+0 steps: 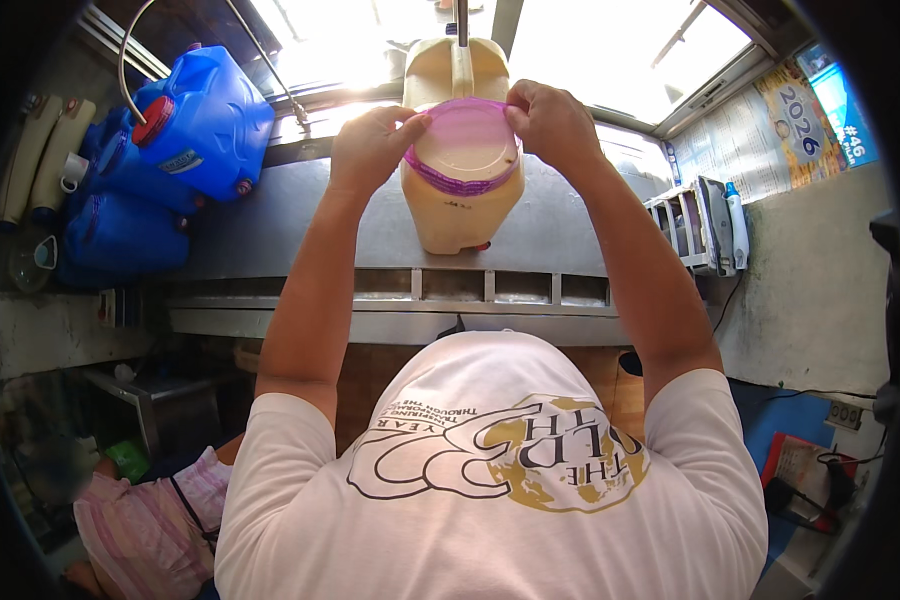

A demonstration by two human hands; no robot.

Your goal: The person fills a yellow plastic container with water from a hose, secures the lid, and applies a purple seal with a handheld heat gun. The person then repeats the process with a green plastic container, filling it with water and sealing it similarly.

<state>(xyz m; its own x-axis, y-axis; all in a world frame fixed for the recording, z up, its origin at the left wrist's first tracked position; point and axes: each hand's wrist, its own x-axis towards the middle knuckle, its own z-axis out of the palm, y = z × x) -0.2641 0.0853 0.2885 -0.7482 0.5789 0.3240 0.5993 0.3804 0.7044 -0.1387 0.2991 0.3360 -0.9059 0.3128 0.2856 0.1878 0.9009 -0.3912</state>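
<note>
A thin, translucent pink-purple plastic piece [460, 187], round and darker along its gathered lower edge, spans the space between my hands. My left hand [373, 145] pinches its left side between thumb and fingers. On the opposite side my right hand [555, 122] is closed on its upper right edge. Directly beneath is a cream-yellow plastic jug [457, 228], standing on the metal counter with its moulded handle toward the window. The plastic lies over or just above the jug's round top; whether it touches cannot be made out. A thin metal pipe [462, 22] comes down behind.
Several blue water jugs [215, 125] with red and blue caps crowd the counter's left end, beside pale cylinders [58, 160]. A grey rack [692, 225] with a blue-topped bottle [737, 228] stands at right. Another person in pink striped clothing [150, 530] is at lower left.
</note>
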